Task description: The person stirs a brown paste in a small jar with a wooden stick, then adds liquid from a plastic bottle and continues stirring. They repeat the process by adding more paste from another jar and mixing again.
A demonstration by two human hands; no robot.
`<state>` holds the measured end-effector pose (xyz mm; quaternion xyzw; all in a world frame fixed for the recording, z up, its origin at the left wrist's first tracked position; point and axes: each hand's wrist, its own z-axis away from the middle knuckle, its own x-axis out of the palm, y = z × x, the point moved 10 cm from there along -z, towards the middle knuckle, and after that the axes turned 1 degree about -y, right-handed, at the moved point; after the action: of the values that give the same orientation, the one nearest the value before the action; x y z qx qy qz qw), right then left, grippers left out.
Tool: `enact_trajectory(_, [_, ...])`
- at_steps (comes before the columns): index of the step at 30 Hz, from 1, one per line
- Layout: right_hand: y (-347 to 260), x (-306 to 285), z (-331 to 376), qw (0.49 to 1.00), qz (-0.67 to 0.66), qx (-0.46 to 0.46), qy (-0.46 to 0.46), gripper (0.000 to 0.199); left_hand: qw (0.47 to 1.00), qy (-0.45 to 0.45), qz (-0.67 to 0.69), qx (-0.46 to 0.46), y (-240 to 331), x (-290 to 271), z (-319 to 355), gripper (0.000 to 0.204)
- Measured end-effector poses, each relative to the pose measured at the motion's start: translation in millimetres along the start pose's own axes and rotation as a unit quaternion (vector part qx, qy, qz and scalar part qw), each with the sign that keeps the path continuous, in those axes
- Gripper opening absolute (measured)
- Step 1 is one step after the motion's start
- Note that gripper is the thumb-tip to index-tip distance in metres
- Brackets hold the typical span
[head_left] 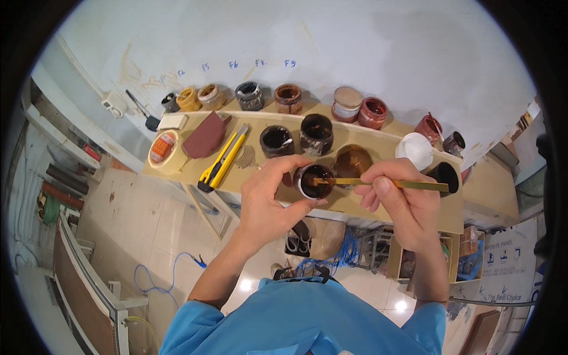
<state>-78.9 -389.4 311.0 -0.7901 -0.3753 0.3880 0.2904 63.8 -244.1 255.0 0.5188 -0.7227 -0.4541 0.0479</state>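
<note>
- Round tub (pixel 164 151), printed orange label, I notice.
- Blue handwriting (pixel 234 64) on the wall.
- Left hand (pixel 269 198) clasping a small jar (pixel 306 189) by the bench (pixel 192 168).
- Right hand (pixel 403 202) pinching a stick (pixel 348 181) dipped into it.
- Printed panel (pixel 510 255) at far right.

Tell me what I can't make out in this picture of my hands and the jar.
Head view: the jar's inside bottom, hidden by its dark contents.
Head view: the gripped part of the stick, partly covered by the right hand.
Head view: the dark cup's inside, too dark.
Head view: the printed panel, cut off by the lens rim.
</note>
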Motion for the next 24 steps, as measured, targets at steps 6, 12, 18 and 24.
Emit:
enact_trajectory(6, [-18, 40, 5, 0.995, 0.029, -0.047, -0.079, 0.021, 0.998, 0.008, 0.023, -0.059, -12, -10, 38, 0.061])
enact_trajectory(12, [-19, 63, 3, 0.989, 0.043, -0.113, -0.082, 0.013, 0.997, 0.0, 0.022, -0.068, -14, -17, 56, 0.062])
enact_trajectory(18, [16, 79, 2, 0.991, -0.028, 0.058, -0.119, 0.011, 0.994, -0.048, 0.0, -0.093, -32, -14, 79, 0.067])
enact_trajectory(24, [28, 127, 7, 0.981, 0.002, -0.05, -0.189, 0.018, 0.985, -0.06, 0.013, -0.164, -64, -15, 112, 0.065])
